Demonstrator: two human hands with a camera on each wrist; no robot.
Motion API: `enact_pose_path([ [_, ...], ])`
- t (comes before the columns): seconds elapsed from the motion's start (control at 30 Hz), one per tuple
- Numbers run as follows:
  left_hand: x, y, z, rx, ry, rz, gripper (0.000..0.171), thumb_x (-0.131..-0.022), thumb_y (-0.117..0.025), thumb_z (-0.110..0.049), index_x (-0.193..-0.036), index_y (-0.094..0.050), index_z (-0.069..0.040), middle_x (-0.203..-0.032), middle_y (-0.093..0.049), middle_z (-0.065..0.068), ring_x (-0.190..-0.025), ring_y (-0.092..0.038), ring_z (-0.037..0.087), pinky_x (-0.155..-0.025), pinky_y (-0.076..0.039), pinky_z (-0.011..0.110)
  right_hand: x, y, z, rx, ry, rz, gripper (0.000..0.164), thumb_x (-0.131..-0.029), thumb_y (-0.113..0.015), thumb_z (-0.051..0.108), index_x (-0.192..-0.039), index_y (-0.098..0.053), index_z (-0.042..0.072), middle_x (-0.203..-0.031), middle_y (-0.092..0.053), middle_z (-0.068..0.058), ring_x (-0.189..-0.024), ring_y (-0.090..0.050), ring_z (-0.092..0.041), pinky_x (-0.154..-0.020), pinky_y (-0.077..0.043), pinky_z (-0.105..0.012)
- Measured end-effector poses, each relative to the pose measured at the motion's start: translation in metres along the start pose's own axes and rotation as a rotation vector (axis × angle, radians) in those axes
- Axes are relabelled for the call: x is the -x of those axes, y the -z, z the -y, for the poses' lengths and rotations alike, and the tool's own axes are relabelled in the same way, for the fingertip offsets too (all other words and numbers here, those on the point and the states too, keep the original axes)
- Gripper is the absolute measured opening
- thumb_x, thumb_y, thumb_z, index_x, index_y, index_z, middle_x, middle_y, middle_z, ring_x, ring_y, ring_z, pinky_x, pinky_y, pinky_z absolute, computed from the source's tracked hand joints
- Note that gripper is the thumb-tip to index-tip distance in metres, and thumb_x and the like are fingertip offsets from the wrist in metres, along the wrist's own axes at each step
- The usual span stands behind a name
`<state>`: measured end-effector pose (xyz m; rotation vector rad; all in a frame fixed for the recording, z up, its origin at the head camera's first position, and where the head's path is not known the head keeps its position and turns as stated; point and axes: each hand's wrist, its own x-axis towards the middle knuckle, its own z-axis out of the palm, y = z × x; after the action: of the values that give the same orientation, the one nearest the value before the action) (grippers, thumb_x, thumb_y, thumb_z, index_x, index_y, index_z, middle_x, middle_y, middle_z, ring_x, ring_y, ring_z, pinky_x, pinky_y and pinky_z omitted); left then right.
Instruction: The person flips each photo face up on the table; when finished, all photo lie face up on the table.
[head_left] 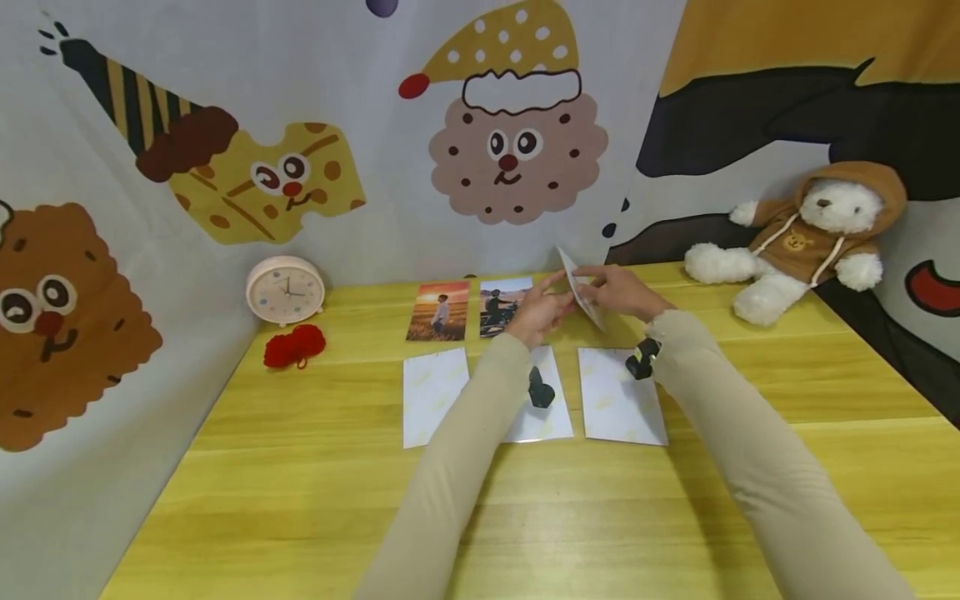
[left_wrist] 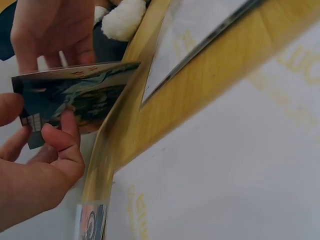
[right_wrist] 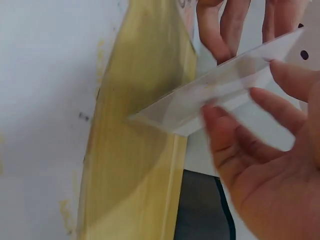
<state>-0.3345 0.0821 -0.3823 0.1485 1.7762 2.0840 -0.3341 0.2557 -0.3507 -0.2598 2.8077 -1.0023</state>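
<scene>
A photo print (left_wrist: 85, 95) stands tilted on edge above the table's back part, its dark picture side toward the left hand and its white back (right_wrist: 200, 95) toward the right. The left hand (head_left: 542, 315) holds it from the picture side with bent fingers. On the other side, the right hand (head_left: 618, 292) grips it, fingertips against the white back. Just left of the hands lie a sunset photo (head_left: 438, 312) and a motorcycle photo (head_left: 495, 308), the latter partly covered by the left hand. Below them, three white sheets (head_left: 622, 400) form a row, partly hidden by the sleeves.
At the back left stands a pink alarm clock (head_left: 286, 290), with a red yarn bundle (head_left: 295, 347) in front. A plush bear (head_left: 810, 233) in a brown hoodie sits at the back right. Behind the wooden table (head_left: 540, 517) hangs a cartoon-printed cloth (head_left: 390, 208).
</scene>
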Motion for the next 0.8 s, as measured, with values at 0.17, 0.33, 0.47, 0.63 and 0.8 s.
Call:
enact_pose_path([
  [0.17, 0.0, 0.003, -0.002, -0.019, -0.054, 0.029, 0.056, -0.101, -0.058, -0.016, -0.152, -0.043, -0.032, -0.149, -0.054, 0.015, -0.139, -0.05, 0.035, -0.111, -0.041, 0.047, -0.003, -0.004, 0.002, -0.141, 0.086, -0.11, 0.042, -0.105, -0.052, 0.018, -0.147, -0.053, 0.015, -0.115, -0.07, -0.023, -0.099, -0.065, -0.039, -0.076, -0.055, -0.042],
  [0.33, -0.001, 0.003, -0.005, -0.047, -0.085, 0.053, 0.056, -0.101, -0.06, -0.017, -0.153, -0.043, -0.029, -0.154, -0.047, 0.016, -0.14, -0.045, 0.035, -0.119, -0.033, 0.055, -0.003, -0.005, 0.003, -0.196, 0.118, -0.188, 0.04, -0.106, -0.05, 0.018, -0.145, -0.055, 0.013, -0.107, -0.071, -0.021, -0.094, -0.066, -0.035, -0.075, -0.058, -0.038],
  [0.47, 0.0, 0.002, -0.007, -0.082, -0.077, 0.046, 0.056, -0.099, -0.063, -0.02, -0.151, -0.045, -0.032, -0.151, -0.051, 0.012, -0.139, -0.046, 0.031, -0.12, -0.032, 0.055, -0.002, -0.006, 0.007, -0.202, 0.095, -0.211, 0.044, -0.107, -0.045, 0.023, -0.15, -0.048, 0.013, -0.108, -0.07, -0.022, -0.09, -0.066, -0.025, -0.081, -0.058, -0.038],
  [0.63, 0.0, 0.004, -0.008, -0.137, -0.072, 0.016, 0.052, -0.097, -0.067, -0.025, -0.145, -0.052, -0.037, -0.147, -0.054, 0.009, -0.141, -0.046, 0.031, -0.119, -0.032, 0.056, -0.002, -0.005, 0.016, -0.236, 0.046, -0.184, 0.052, -0.109, -0.039, 0.031, -0.159, -0.031, 0.017, -0.122, -0.066, -0.025, -0.09, -0.065, -0.015, -0.086, -0.057, -0.036],
  [0.8, 0.0, 0.006, -0.01, -0.183, -0.071, -0.005, 0.052, -0.097, -0.068, -0.026, -0.145, -0.051, -0.038, -0.142, -0.059, 0.008, -0.137, -0.05, 0.03, -0.118, -0.034, 0.056, -0.003, -0.002, 0.023, -0.229, 0.058, -0.145, 0.054, -0.108, -0.042, 0.037, -0.158, -0.033, 0.02, -0.114, -0.068, -0.022, -0.082, -0.063, -0.012, -0.076, -0.054, -0.027],
])
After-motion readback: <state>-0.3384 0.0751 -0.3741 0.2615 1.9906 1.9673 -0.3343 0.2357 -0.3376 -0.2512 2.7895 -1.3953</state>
